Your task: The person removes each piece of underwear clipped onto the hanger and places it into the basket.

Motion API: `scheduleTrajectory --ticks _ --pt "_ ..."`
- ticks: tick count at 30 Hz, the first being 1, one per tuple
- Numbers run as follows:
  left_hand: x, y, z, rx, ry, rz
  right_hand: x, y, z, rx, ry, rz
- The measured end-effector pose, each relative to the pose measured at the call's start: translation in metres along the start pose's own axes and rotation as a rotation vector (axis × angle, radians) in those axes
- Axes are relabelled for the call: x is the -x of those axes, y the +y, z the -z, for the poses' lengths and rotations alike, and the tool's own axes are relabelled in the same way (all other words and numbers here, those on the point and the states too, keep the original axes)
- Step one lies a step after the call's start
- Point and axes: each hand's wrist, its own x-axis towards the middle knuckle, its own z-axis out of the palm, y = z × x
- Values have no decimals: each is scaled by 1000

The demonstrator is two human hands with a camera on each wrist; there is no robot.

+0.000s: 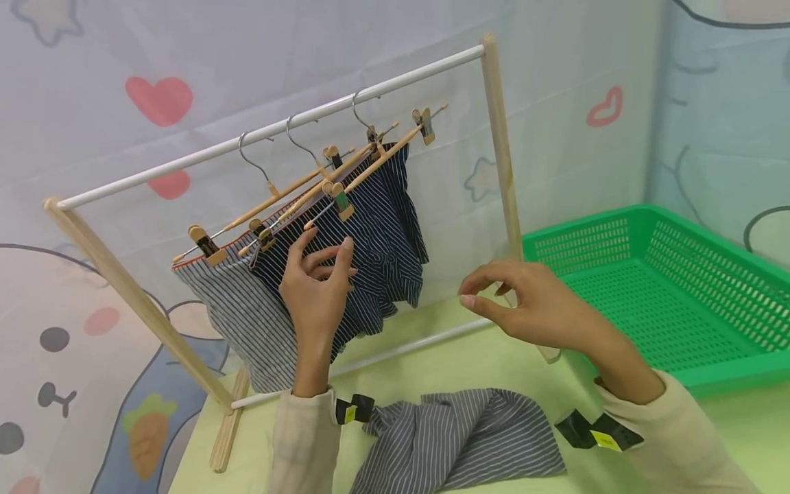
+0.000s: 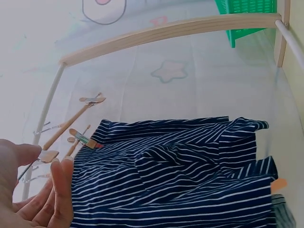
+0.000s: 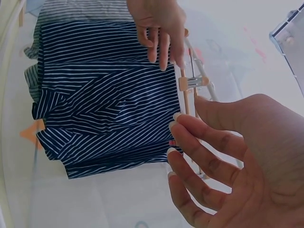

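My left hand (image 1: 317,288) is raised by the near end of the front clip hanger (image 1: 385,161), thumb and fingers apart. The thumb overlaps a wooden clip (image 2: 48,156) in the left wrist view; in the right wrist view the fingertips are just beside this clip. Behind the hand hang navy striped shorts (image 1: 370,254), their top edge in a clip (image 2: 84,138) of the hanger behind. To their left hangs a grey striped garment (image 1: 247,322) with a red-edged waist. My right hand (image 1: 531,302) is in the air right of the shorts, fingers loosely bent, holding nothing.
A rack with a white top bar (image 1: 210,156) and wooden posts (image 1: 501,158) carries three hangers. A grey striped cloth (image 1: 463,439) lies on the light green table (image 1: 728,432) between my forearms. The green plastic basket (image 1: 679,384) stands at the right.
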Motion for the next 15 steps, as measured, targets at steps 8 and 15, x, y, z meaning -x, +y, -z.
scheduleTrajectory --ticks 8,15 --pt "21 -10 8 -28 -120 19 0 1 -1 -11 -10 4" --pt "36 -15 11 -96 -193 -24 -1 -1 -3 -4 -20 -1"
